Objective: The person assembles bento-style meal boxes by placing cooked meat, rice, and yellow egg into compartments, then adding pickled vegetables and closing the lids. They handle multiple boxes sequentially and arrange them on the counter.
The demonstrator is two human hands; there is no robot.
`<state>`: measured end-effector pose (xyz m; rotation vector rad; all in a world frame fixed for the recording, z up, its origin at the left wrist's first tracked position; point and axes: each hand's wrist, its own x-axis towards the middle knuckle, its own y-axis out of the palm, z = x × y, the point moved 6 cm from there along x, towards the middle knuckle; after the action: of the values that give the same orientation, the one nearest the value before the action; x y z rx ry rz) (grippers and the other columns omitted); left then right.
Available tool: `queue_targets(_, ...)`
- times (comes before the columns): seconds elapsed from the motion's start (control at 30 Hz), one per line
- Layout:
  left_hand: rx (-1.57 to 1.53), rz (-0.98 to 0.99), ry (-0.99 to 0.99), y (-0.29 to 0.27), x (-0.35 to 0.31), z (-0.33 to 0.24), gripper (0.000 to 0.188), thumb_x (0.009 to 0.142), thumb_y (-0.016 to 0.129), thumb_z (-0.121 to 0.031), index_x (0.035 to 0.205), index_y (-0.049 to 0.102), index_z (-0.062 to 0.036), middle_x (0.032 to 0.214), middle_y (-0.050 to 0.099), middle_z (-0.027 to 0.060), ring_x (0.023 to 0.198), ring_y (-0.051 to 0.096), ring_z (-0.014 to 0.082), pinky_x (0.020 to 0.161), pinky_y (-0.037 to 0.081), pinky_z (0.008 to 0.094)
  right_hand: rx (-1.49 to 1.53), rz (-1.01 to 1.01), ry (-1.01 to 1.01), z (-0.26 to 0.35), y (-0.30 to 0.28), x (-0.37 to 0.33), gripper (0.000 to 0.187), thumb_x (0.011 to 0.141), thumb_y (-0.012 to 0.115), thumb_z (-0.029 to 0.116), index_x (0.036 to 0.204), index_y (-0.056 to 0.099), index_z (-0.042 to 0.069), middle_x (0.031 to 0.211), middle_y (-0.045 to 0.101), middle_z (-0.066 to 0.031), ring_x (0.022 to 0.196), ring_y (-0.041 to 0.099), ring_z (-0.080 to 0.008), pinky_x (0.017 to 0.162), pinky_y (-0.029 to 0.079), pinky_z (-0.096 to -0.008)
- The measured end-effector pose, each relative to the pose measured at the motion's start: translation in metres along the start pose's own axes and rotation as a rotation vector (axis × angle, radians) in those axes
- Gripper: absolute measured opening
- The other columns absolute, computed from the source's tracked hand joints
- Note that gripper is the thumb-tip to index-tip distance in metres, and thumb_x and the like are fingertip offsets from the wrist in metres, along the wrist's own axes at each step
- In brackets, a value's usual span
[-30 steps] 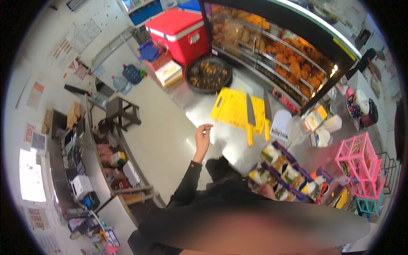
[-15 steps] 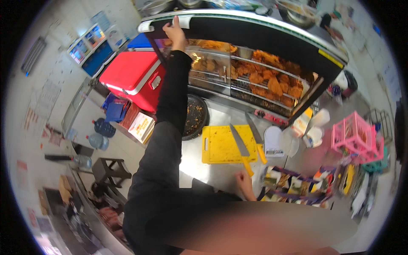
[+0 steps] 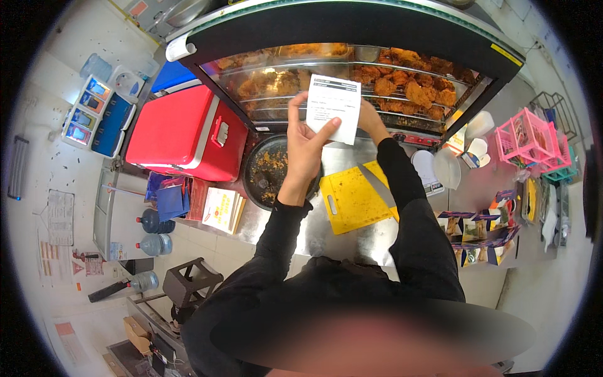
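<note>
A white printed order slip (image 3: pixel 336 100) hangs in front of the glass of the food warmer (image 3: pixel 276 78). My left hand (image 3: pixel 304 147) grips it from the left, thumb pressed on its face and fingers behind. At the slip's right edge is my right hand (image 3: pixel 372 122), closed on it, its fingertips hidden behind the paper. Inside the warmer, orange-brown fried pieces (image 3: pixel 418 93) lie on wire racks. Below the hands is a yellow cutting board (image 3: pixel 353 198) with a knife (image 3: pixel 375 183) across it, partly covered by my right forearm.
A round black pan with crumbs (image 3: pixel 267 173) stands left of the board, beside a red cooler box (image 3: pixel 169 135). To the right are a white scale (image 3: pixel 427 169), patterned cartons (image 3: pixel 474 229) and a pink basket (image 3: pixel 527 141). Another slip (image 3: pixel 181 48) hangs on the warmer's top edge.
My left hand has come down from the warmer's top edge with one of the two slips there. My right hand has risen from beside the knife handles to the slip.
</note>
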<state>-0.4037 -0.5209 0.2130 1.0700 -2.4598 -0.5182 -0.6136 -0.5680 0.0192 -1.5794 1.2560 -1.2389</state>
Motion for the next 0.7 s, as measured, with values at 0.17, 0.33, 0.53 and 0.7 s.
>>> queue_targets(0.17,0.207,0.101,0.271,0.003,-0.006,-0.019,0.073,0.082,0.067,0.004,0.144,0.030,-0.0095,0.126,0.055,0.0180,0.113,0.058,0.0226,0.091,0.050,0.0313,-0.372,-0.155,0.037,-0.043,0.004,-0.064,0.047,0.085,0.052,0.017,0.132,0.049,0.013,0.143,0.044,-0.0015,0.134,0.038,-0.0142,0.102,0.036,-0.0461)
queue_targets(0.33,0.187,0.168,0.171,0.014,-0.014,-0.012,0.062,0.079,0.066,0.008,0.137,0.045,0.0005,0.141,0.046,0.0138,0.126,0.046,0.0194,0.104,0.037,0.0323,-0.496,0.017,0.236,-0.117,-0.004,-0.154,0.041,0.088,0.048,0.020,0.129,0.052,0.019,0.142,0.044,0.0039,0.138,0.031,-0.0115,0.111,0.020,-0.0500)
queue_targets(0.53,0.150,0.102,0.140,0.066,-0.033,-0.004,0.058,0.078,0.067,0.007,0.133,0.050,0.0016,0.136,0.051,0.0151,0.127,0.046,0.0210,0.108,0.034,0.0334,-0.531,0.104,0.365,-0.189,-0.013,-0.242,0.049,0.086,0.047,0.015,0.135,0.045,0.014,0.146,0.039,0.0023,0.140,0.029,-0.0128,0.107,0.030,-0.0473)
queue_targets(0.7,0.282,0.126,0.319,0.129,-0.074,0.022,0.049,0.078,0.069,0.006,0.125,0.057,0.0017,0.129,0.057,0.0143,0.120,0.052,0.0203,0.102,0.040,0.0324,-0.280,0.060,0.465,-0.216,-0.030,-0.276,0.047,0.086,0.050,0.013,0.133,0.048,0.016,0.151,0.034,0.0009,0.134,0.037,-0.0151,0.097,0.041,-0.0407)
